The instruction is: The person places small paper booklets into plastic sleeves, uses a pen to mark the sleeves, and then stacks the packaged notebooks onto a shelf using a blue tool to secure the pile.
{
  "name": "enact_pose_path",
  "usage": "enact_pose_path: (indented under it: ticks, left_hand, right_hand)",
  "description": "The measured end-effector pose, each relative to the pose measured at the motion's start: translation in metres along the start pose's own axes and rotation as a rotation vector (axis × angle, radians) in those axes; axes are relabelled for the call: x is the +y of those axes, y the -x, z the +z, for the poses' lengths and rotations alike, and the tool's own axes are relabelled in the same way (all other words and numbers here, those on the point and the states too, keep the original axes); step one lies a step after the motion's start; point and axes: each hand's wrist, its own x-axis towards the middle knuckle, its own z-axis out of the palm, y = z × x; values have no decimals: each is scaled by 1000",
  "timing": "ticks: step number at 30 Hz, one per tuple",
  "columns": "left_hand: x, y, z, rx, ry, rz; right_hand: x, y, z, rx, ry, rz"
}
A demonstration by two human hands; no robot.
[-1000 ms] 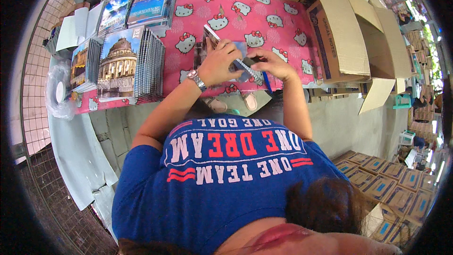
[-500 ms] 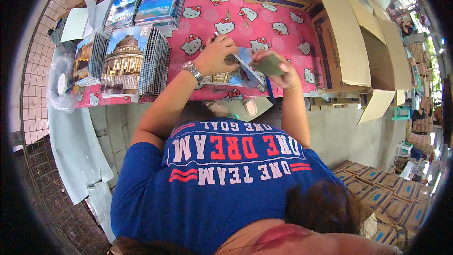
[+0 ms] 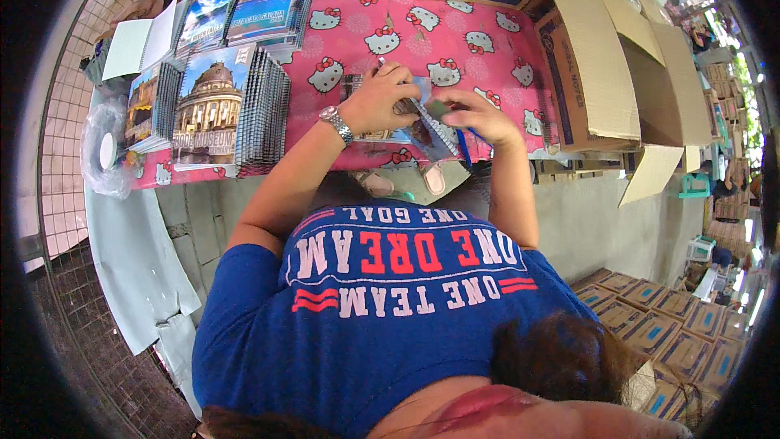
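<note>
In front of me on the table lies a spiral notebook [image 3: 431, 136] with a picture cover, tilted up at its wire binding. My left hand [image 3: 378, 102], with a watch [image 3: 335, 123] on its wrist, closes its fingers on the notebook's upper part. A small white-tipped thing sticks up beyond its knuckles, too small to name. At the notebook's right side, my right hand [image 3: 481, 118] has its fingers bent around a dull green flat piece [image 3: 439, 109], partly hidden by them. A narrow blue strip [image 3: 464, 148] hangs near the table edge below that hand.
Stacks of picture-cover spiral notebooks [image 3: 213, 106] stand on the left of the pink patterned tablecloth [image 3: 325, 41]. An open cardboard box [image 3: 589, 73] occupies the right side, its flaps overhanging. A clear plastic roll [image 3: 106, 150] sits at the left corner. Many cartons [image 3: 650, 309] cover the floor lower right.
My right hand has moved slightly left and turned, bringing the green piece in against the notebook's binding. My left hand stays on the notebook, shifted slightly.
</note>
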Motion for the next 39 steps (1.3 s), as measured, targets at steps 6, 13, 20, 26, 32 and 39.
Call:
enact_pose_path:
  ticks: [6, 13, 20, 26, 32, 39]
  left_hand:
    - [-3, -4, 1, 19, 31, 8]
    - [-2, -6, -4, 44, 40, 5]
    - [-3, -5, -5, 23, 89, -12]
    - [-17, -5, -8, 95, 123, 40]
    - [-33, 0, -17, 96, 97, -93]
    - [-31, -2, -15, 38, 291, -112]
  right_hand:
    - [3, -11, 2, 73, 269, 127]
    - [1, -13, -2, 25, 261, 63]
    - [-1, -36, -4, 41, 545, 332]
    - [8, -43, -8, 8, 284, 128]
    - [2, -64, -9, -12, 418, 196]
    - [0, -68, -11, 16, 486, 296]
